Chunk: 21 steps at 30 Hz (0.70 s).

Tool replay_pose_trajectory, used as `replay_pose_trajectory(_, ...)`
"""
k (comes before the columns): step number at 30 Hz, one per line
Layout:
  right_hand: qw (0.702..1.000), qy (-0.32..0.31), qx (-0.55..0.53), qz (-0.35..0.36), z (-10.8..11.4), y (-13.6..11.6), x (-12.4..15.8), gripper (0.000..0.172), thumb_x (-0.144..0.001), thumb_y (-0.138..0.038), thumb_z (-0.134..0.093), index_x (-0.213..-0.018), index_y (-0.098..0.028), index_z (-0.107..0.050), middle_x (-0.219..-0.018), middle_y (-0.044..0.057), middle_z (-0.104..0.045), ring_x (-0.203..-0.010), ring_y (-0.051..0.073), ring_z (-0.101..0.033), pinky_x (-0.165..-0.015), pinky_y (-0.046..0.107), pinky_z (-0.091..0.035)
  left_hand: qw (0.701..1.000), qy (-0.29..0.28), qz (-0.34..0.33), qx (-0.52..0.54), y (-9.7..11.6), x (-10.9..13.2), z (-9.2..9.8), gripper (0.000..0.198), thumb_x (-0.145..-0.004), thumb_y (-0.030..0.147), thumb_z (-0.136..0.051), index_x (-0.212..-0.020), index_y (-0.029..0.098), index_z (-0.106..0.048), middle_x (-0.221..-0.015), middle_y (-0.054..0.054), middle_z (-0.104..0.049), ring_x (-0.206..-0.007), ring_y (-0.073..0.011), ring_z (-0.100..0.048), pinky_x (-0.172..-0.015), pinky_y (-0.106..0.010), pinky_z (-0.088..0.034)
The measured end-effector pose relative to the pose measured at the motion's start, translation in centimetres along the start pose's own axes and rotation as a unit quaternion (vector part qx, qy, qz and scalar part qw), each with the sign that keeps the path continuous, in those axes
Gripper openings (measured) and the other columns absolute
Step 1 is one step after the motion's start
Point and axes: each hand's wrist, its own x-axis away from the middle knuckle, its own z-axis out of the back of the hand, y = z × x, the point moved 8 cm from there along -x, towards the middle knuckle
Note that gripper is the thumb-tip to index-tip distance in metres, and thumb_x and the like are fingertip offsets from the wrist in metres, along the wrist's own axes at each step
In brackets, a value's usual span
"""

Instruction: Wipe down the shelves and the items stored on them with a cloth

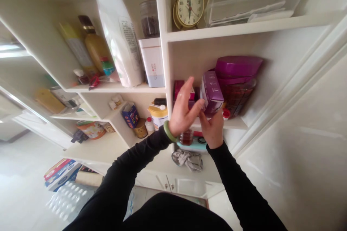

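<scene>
Both my hands are raised to a white shelf compartment. My right hand grips the lower end of a purple box, which stands tilted at the shelf's front. My left hand, with a green bangle on the wrist, is open with fingers spread, just left of the purple box and in front of a red box. Behind the purple box stands a clear jar with a purple lid holding dark red contents.
A brass alarm clock and clear plastic boxes sit on the shelf above. The left compartment holds a white bag, a white tin and bottles. Lower shelves carry small jars and cartons. Boxes lie on the floor.
</scene>
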Motion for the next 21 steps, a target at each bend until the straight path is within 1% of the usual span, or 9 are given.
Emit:
replay_pose_trajectory(2, 1.000, 0.009, 0.006, -0.005, -0.4, 0.4, -0.5, 0.073, -0.099, -0.064, -0.063, -0.151, -0.014, -0.051, -0.145, 0.025, -0.067, -0.136, 0.034, -0.067, -0.115, 0.056, -0.054, 0.999, 0.016, 0.007, -0.035, -1.7, -0.4, 0.6, 0.059, -0.114, 0.035, -0.040, -0.170, 0.023, -0.028, -0.177, -0.014, -0.040, -0.170, -0.0267, -0.032, -0.140, -0.051, -0.033)
replay_pose_trajectory(3, 1.000, 0.016, 0.013, -0.007, -0.7, 0.7, -0.7, 0.073, -0.099, -0.067, -0.062, -0.148, -0.013, -0.052, -0.142, 0.026, -0.068, -0.134, 0.034, -0.067, -0.114, 0.055, -0.055, 0.998, 0.013, 0.011, -0.054, -2.5, -0.5, 0.5, 0.057, -0.112, 0.031, -0.039, -0.168, 0.021, -0.033, -0.175, -0.014, -0.043, -0.170, -0.0279, -0.031, -0.140, -0.053, -0.031)
replay_pose_trajectory(7, 0.997, 0.039, 0.056, -0.035, -1.9, 2.5, -1.7, 0.084, -0.096, -0.079, -0.055, -0.142, -0.010, -0.053, -0.130, 0.029, -0.072, -0.121, 0.040, -0.072, -0.103, 0.057, -0.058, 0.991, -0.039, 0.022, -0.125, -4.1, -0.4, -0.9, 0.060, -0.103, 0.018, -0.040, -0.163, 0.015, -0.041, -0.173, -0.017, -0.045, -0.172, -0.0328, -0.022, -0.140, -0.062, -0.027)
replay_pose_trajectory(9, 0.995, 0.037, 0.072, -0.053, -2.8, 3.4, -2.1, 0.087, -0.094, -0.082, -0.053, -0.142, -0.009, -0.052, -0.127, 0.030, -0.073, -0.117, 0.042, -0.073, -0.100, 0.059, -0.059, 0.985, -0.062, 0.031, -0.155, -4.3, -0.2, -1.7, 0.063, -0.100, 0.015, -0.041, -0.162, 0.013, -0.042, -0.173, -0.018, -0.046, -0.173, -0.0338, -0.020, -0.140, -0.064, -0.025)
replay_pose_trajectory(11, 0.995, 0.034, 0.070, -0.064, -3.6, 3.9, -2.3, 0.086, -0.094, -0.080, -0.052, -0.143, -0.009, -0.051, -0.129, 0.030, -0.072, -0.118, 0.042, -0.073, -0.101, 0.059, -0.059, 0.980, -0.073, 0.043, -0.181, -4.4, 0.0, -2.2, 0.064, -0.098, 0.013, -0.042, -0.162, 0.013, -0.043, -0.173, -0.017, -0.047, -0.173, -0.0348, -0.020, -0.140, -0.065, -0.023)
replay_pose_trajectory(14, 0.995, 0.037, 0.046, -0.078, -4.5, 4.1, -2.9, 0.085, -0.093, -0.076, -0.055, -0.146, -0.010, -0.048, -0.134, 0.029, -0.071, -0.122, 0.040, -0.073, -0.104, 0.058, -0.058, 0.974, -0.076, 0.054, -0.205, -4.5, 0.1, -2.5, 0.066, -0.096, 0.011, -0.043, -0.162, 0.014, -0.045, -0.175, -0.016, -0.044, -0.173, -0.0367, -0.020, -0.140, -0.066, -0.021)
replay_pose_trajectory(16, 0.993, 0.038, 0.044, -0.105, -4.7, 4.4, -3.5, 0.085, -0.089, -0.072, -0.061, -0.146, -0.010, -0.048, -0.134, 0.029, -0.072, -0.120, 0.040, -0.074, -0.102, 0.057, -0.059, 0.973, -0.074, 0.051, -0.212, -4.4, 0.1, -2.6, 0.068, -0.096, 0.010, -0.043, -0.163, 0.017, -0.046, -0.177, -0.014, -0.041, -0.173, -0.0371, -0.019, -0.140, -0.066, -0.020)
replay_pose_trajectory(19, 0.984, 0.017, 0.077, -0.161, -5.1, 5.3, -4.3, 0.081, -0.084, -0.064, -0.070, -0.141, -0.010, -0.051, -0.125, 0.028, -0.075, -0.110, 0.043, -0.077, -0.095, 0.058, -0.061, 0.974, -0.062, 0.035, -0.213, -4.1, -0.1, -2.5, 0.066, -0.100, 0.012, -0.042, -0.164, 0.023, -0.048, -0.179, -0.011, -0.038, -0.173, -0.0367, -0.018, -0.140, -0.066, -0.020)
replay_pose_trajectory(21, 0.981, 0.003, 0.087, -0.174, -5.4, 5.7, -4.6, 0.077, -0.082, -0.059, -0.073, -0.140, -0.011, -0.053, -0.119, 0.026, -0.077, -0.105, 0.043, -0.077, -0.091, 0.058, -0.062, 0.977, -0.050, 0.027, -0.207, -4.0, -0.3, -2.3, 0.063, -0.104, 0.016, -0.040, -0.166, 0.025, -0.046, -0.179, -0.010, -0.038, -0.173, -0.0364, -0.018, -0.140, -0.066, -0.020)
